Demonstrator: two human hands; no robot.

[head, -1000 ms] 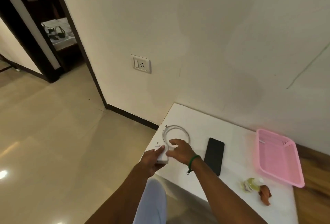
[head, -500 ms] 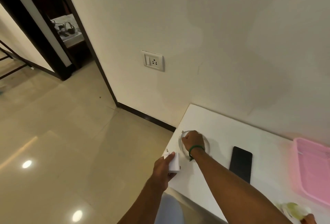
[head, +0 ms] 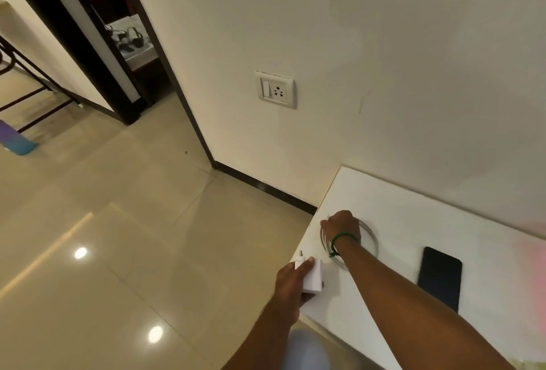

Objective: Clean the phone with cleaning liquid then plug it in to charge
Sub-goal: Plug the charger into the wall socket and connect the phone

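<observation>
- While the left hand point(head: 291, 284) sits at the near-left corner of the white surface point(head: 419, 216), its fingers point(head: 305, 263) and thumb are wrapped round a white charger adapter point(head: 311, 278), whose metal pins point up and away from the person.
- Just beyond it, the right hand point(head: 341, 223) reaches across from the right, a green band point(head: 344, 236) on its wrist.
- Its fingers are curled downward and close on the left side of a coiled white cable point(head: 373, 236); the fingertips are hidden under the hand.
- That coil lies flat on the surface near its left edge, partly covered by the hand and forearm.
- To the right of the forearm, a black phone point(head: 440, 278) lies flat on the surface with its dark face up, apart from both hands and from the cable.
- A blurred pink patch shows at the frame's right edge.
- Farther off, on the cream wall point(head: 413, 59) above and left of the surface, is a white socket plate point(head: 276, 89) with a switch beside its pin holes.
- Glossy beige floor tiles point(head: 118, 236) run left toward a dark-framed doorway point(head: 97, 44).
</observation>
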